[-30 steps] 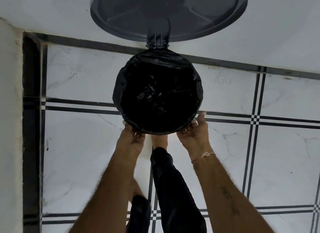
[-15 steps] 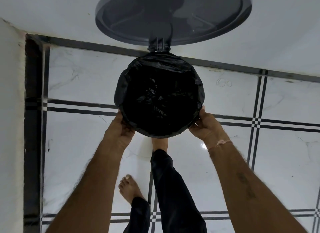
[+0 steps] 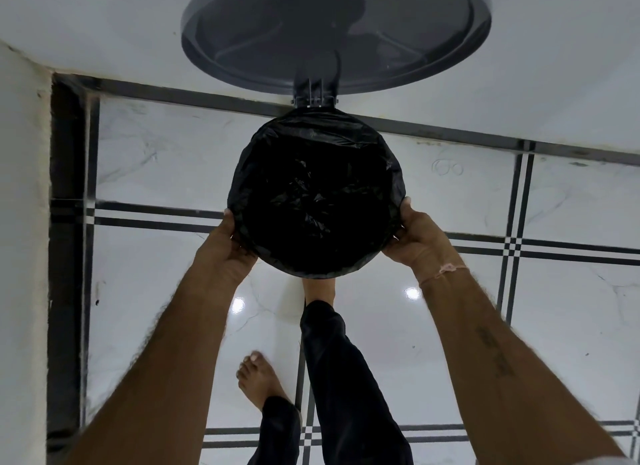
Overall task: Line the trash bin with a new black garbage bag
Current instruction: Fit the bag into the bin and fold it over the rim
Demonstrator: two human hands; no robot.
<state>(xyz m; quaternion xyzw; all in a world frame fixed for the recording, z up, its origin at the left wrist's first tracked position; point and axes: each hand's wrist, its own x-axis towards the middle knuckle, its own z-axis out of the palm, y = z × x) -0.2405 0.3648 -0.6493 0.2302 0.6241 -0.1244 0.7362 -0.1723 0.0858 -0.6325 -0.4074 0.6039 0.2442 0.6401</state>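
Note:
I look straight down into a round trash bin with a black garbage bag [image 3: 315,201] spread inside it and folded over its rim. The bin's grey lid [image 3: 336,31] stands swung up against the wall behind. My left hand [image 3: 227,248] grips the bag-covered rim at the lower left side. My right hand [image 3: 417,239] grips the rim at the lower right, a thin thread band on its wrist. One foot under the bin's front edge is partly hidden by it.
The bin stands on a white marble floor [image 3: 571,326] with black inlay lines, close to a white wall [image 3: 554,66] behind and a wall [image 3: 20,256] on the left. My legs in dark trousers and a bare foot [image 3: 259,378] are below the bin.
Both hands slid apart along the rim, from the front edge out to the left and right sides. The view shifted so the bare foot came into sight.

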